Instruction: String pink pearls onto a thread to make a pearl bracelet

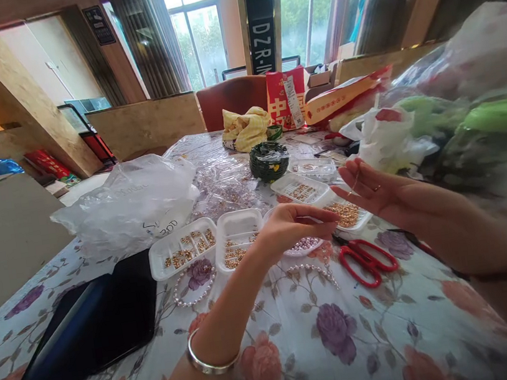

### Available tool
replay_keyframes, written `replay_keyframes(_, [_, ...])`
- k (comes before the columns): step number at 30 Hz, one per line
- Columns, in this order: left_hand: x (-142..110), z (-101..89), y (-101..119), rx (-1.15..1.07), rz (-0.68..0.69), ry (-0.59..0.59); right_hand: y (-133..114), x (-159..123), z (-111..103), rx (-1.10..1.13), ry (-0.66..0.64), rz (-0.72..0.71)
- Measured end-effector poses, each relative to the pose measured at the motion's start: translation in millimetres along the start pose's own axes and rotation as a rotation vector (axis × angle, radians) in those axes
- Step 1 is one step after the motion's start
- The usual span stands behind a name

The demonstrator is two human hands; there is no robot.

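Note:
My left hand [287, 226] reaches over the trays with its thumb and fingers closed together at the tips. Whatever is between those tips is too small to make out. To the right, my right hand [400, 197] is raised with the palm partly turned up, and a thin gold strand [354, 183] shows between its fingers. Below the hands are a tray of gold beads [345, 213] and a dish of pink-purple beads [303, 244], partly hidden by my left hand. A string of pearl-like beads [309, 267] and red-handled scissors [367, 262] lie nearer me.
Two white divided trays [159, 260] [238, 218] hold gold beads; a pearl bracelet [176, 296] lies before them. A black folder-like object [106, 317] and a plastic bag [127, 201] occupy the left. Behind are a dark green coil [269, 161] and yellow cloth [247, 129]. Bags [478, 76] crowd the right.

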State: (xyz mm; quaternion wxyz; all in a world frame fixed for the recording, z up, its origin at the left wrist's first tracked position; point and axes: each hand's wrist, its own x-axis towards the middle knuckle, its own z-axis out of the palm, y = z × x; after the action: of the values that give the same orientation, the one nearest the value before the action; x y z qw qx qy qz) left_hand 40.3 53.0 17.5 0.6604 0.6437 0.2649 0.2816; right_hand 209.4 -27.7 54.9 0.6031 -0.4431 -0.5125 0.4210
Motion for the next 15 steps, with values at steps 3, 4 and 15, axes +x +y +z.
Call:
replay_keyframes(3, [-0.6,0.6,1.2,0.007,0.002,0.004,11.0,6.2,-7.8,0.059,-0.040,-0.041])
replay_keyframes(4, [-0.8,0.7,1.6,0.004,0.003,0.001,16.0,10.3,-10.8,0.095,-0.067,-0.048])
replay_keyframes(15, [-0.6,0.5,1.7,-0.027,0.013,-0.014,15.0,16.6,-10.6,-0.037,-0.029,-0.038])
